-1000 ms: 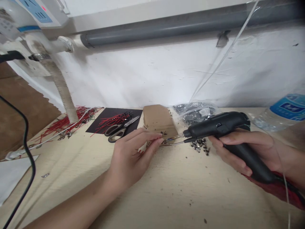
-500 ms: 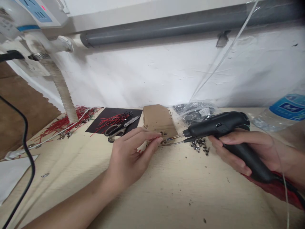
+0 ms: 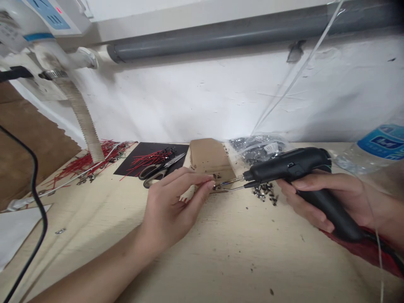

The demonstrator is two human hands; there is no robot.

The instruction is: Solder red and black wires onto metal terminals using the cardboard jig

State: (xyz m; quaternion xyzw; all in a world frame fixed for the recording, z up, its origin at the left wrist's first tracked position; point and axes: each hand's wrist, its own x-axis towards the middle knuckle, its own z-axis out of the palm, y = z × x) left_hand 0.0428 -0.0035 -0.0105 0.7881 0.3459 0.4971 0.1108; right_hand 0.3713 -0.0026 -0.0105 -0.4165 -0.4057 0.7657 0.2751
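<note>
My right hand (image 3: pixel 334 189) is wrapped around the grip of a black soldering gun (image 3: pixel 285 164). Its hot tip (image 3: pixel 229 182) and a thin curved metal feed tube (image 3: pixel 235 189) point left, close to my left fingertips. My left hand (image 3: pixel 179 198) is closed in a pinch over the near end of a brown cardboard piece (image 3: pixel 210 153). A red wire seems to be between thumb and forefinger, mostly hidden by them; red ends show below the palm. Small dark parts (image 3: pixel 217 176) lie on the cardboard by the tip.
Scissors (image 3: pixel 160 170) and red wires (image 3: pixel 148 160) lie on a black sheet (image 3: pixel 126 162). More red wires (image 3: pixel 82 162) heap around a ribbed hose (image 3: pixel 83 122). Small metal-and-black parts (image 3: pixel 265 193) sit under the soldering gun, a bag of parts (image 3: pixel 255 147) behind, a water bottle (image 3: pixel 375 145) at right.
Hardly anything differs. Both hands and the soldering gun keep nearly the same place, with the view shifted very slightly.
</note>
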